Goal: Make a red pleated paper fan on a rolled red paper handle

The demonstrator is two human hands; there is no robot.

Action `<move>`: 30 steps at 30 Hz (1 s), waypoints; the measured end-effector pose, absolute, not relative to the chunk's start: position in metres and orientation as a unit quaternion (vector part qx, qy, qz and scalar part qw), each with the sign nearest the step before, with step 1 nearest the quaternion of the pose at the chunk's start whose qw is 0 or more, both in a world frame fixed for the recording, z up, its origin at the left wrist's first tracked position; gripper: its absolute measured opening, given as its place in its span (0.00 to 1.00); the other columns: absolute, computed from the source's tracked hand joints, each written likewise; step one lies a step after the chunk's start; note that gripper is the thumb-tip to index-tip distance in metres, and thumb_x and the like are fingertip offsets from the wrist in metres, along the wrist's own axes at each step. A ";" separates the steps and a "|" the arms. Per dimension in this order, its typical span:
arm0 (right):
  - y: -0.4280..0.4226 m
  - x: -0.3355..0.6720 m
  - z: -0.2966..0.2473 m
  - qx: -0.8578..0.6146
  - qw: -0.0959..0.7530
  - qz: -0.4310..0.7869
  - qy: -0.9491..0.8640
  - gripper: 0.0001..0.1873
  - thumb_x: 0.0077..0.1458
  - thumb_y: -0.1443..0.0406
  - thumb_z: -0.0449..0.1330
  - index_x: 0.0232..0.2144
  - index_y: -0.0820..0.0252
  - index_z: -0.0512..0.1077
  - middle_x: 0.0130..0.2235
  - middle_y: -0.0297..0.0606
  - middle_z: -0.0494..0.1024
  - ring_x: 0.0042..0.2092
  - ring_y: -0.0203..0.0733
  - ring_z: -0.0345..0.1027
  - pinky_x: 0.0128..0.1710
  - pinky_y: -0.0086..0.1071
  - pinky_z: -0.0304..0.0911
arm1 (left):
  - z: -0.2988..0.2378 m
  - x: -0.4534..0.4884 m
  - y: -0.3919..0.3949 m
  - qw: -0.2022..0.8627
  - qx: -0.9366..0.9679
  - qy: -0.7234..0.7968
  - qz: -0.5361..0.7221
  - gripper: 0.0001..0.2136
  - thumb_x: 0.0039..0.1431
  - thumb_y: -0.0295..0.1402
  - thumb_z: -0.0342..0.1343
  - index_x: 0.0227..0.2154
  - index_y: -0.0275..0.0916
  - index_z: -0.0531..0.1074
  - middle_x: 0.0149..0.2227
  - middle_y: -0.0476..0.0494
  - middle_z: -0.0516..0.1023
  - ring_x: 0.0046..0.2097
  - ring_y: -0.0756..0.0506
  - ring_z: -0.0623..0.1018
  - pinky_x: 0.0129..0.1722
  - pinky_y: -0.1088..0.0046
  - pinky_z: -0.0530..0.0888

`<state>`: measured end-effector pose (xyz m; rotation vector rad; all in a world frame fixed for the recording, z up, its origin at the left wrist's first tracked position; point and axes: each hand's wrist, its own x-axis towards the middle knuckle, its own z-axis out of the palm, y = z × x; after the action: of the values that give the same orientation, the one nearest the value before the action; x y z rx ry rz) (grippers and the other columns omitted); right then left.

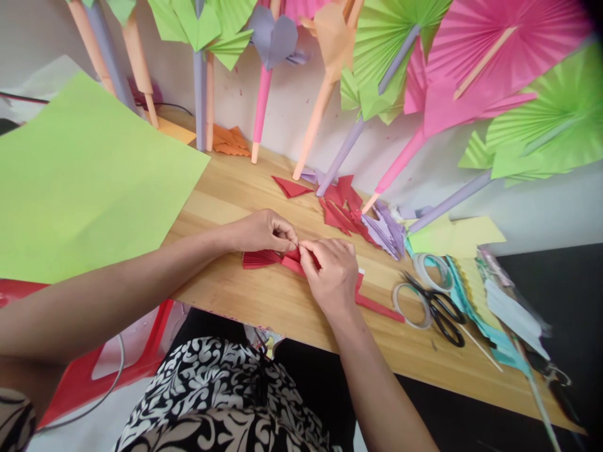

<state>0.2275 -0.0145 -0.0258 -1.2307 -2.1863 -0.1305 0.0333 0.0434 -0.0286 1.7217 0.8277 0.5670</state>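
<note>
Both hands work close together near the middle of the desk's near edge (pixel 226 301). The left hand (pixel 271 232) and the right hand (pixel 332 273) meet at their fingertips, thumb and forefinger of each pinched narrow on the red paper piece (pixel 260 259) — its pleated end lies on the wood below the left hand. A red strip (pixel 380 307) runs from beside the right hand toward a tape roll (pixel 411 306), just beside black-handled scissors (pixel 445 314) nearer the right end. Red scraps (pixel 336 213) lie toward the far edge, where handles of paper fans (pixel 400 59) stand; a green sheet (pixel 94 188) covers the left end.
</note>
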 end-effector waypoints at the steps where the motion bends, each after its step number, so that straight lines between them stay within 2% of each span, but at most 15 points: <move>1: -0.015 0.228 -0.026 -0.462 0.309 -0.048 -0.830 0.07 0.62 0.66 0.57 0.33 0.56 0.76 0.30 0.33 0.81 0.34 0.39 0.71 0.42 0.37 0.56 | -0.029 0.033 0.043 0.543 0.725 0.349 0.239 0.09 0.52 0.37 0.60 0.28 0.35 0.77 0.22 0.53 0.72 0.23 0.56 0.65 0.23 0.81 0.60; 5: -0.015 0.229 -0.026 -0.453 0.302 -0.049 -0.837 0.08 0.63 0.65 0.57 0.34 0.56 0.76 0.32 0.34 0.81 0.35 0.40 0.71 0.42 0.37 0.55 | -0.030 0.032 0.044 0.544 0.723 0.352 0.238 0.09 0.53 0.37 0.60 0.28 0.34 0.77 0.22 0.53 0.71 0.23 0.55 0.65 0.24 0.81 0.60; 12: -0.015 0.225 -0.024 -0.457 0.297 -0.074 -0.835 0.07 0.61 0.68 0.57 0.31 0.57 0.74 0.29 0.33 0.79 0.33 0.40 0.69 0.42 0.38 0.55 | -0.032 0.033 0.045 0.552 0.719 0.347 0.242 0.09 0.52 0.36 0.61 0.27 0.34 0.77 0.21 0.53 0.70 0.23 0.56 0.64 0.23 0.81 0.59; 22: -0.017 0.221 -0.024 -0.478 0.289 -0.093 -0.825 0.09 0.60 0.68 0.57 0.28 0.56 0.72 0.27 0.33 0.78 0.32 0.41 0.68 0.43 0.39 0.55 | -0.027 0.034 0.043 0.561 0.711 0.356 0.230 0.10 0.51 0.37 0.61 0.28 0.34 0.78 0.22 0.51 0.73 0.24 0.55 0.67 0.24 0.80 0.61; 30: -0.017 0.219 -0.027 -0.506 0.333 -0.046 -0.794 0.07 0.54 0.70 0.60 0.26 0.55 0.72 0.26 0.31 0.78 0.32 0.40 0.69 0.42 0.38 0.56 | -0.024 0.034 0.043 0.562 0.714 0.352 0.225 0.10 0.51 0.37 0.61 0.30 0.34 0.79 0.23 0.50 0.75 0.24 0.54 0.68 0.25 0.80 0.62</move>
<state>0.2191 -0.0166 -0.0269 -1.3211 -2.0747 -0.1196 0.0339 0.0428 -0.0241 1.6815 0.8279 0.5291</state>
